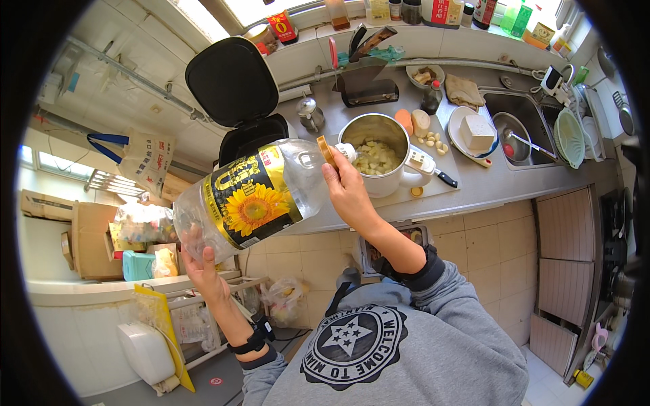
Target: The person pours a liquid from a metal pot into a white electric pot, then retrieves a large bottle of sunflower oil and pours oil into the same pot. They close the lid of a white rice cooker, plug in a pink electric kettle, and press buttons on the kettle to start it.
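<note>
A large clear plastic cooking-oil bottle (pixel 256 195) with a sunflower label is tilted across the front of me, neck to the right. My left hand (pixel 205 274) supports its base from below. Around the neck, by the orange-yellow handle (pixel 326 150), my right hand (pixel 350 190) keeps its grip. The white spout (pixel 347 151) points over the rim of a white electric pot (pixel 380 187) with a steel inside. Pale diced pieces (pixel 378 157) lie in the pot. Whether oil is flowing, I cannot tell. A small yellow cap (pixel 416 192) rests beside the pot.
Right of the pot are a black-handled knife (pixel 447 177), garlic cloves (pixel 437 141), and a block of tofu (pixel 477 132) on a plate. A sink (pixel 533 104) lies farther right. Behind stand a glass pot (pixel 310 115), a knife holder (pixel 369 94) and an open-lidded black appliance (pixel 233 81).
</note>
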The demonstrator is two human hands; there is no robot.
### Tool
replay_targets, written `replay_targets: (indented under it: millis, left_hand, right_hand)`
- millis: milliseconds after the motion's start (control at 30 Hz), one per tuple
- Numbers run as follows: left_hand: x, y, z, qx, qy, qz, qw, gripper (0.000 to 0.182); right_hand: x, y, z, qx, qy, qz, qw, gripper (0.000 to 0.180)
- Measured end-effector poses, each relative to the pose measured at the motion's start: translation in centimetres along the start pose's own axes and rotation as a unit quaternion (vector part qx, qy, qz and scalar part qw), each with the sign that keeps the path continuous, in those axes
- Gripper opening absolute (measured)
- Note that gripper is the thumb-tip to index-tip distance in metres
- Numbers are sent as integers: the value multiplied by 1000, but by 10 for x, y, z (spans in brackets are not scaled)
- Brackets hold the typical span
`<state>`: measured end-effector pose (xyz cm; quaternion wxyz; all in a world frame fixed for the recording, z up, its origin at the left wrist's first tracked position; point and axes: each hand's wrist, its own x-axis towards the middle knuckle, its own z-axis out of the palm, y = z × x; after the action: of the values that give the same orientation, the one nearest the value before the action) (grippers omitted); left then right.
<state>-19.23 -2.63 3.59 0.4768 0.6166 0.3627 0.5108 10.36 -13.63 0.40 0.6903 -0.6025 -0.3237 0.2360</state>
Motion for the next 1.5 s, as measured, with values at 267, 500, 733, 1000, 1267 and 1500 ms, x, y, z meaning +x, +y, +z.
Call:
replay_targets:
  millis: [267,500,733,1000,1267,1500]
  left_hand:
    - [0,-1,0,0,2,3,1000,76]
    - [0,1,-1,-2,-1,4,1000,76]
    - [0,2,-1,-3,4,4,1000,75]
    - [1,0,-2,-11,6,3,1000,76]
    - [1,-2,-4,-3,9,6,1000,76]
    - [-1,-4,-4,-6,16,2,1000,77]
  right_hand:
    - [2,6,3,8,13,-39,999,38]
    - [2,6,5,0,10,-30,999,38]
    - [2,7,7,-3,16,-32,999,38]
    - [2,7,9,3,25,-56,998,39]
    - [2,7,9,-8,15,-27,999,40]
    - [1,6,10,-12,19,-28,999,40]
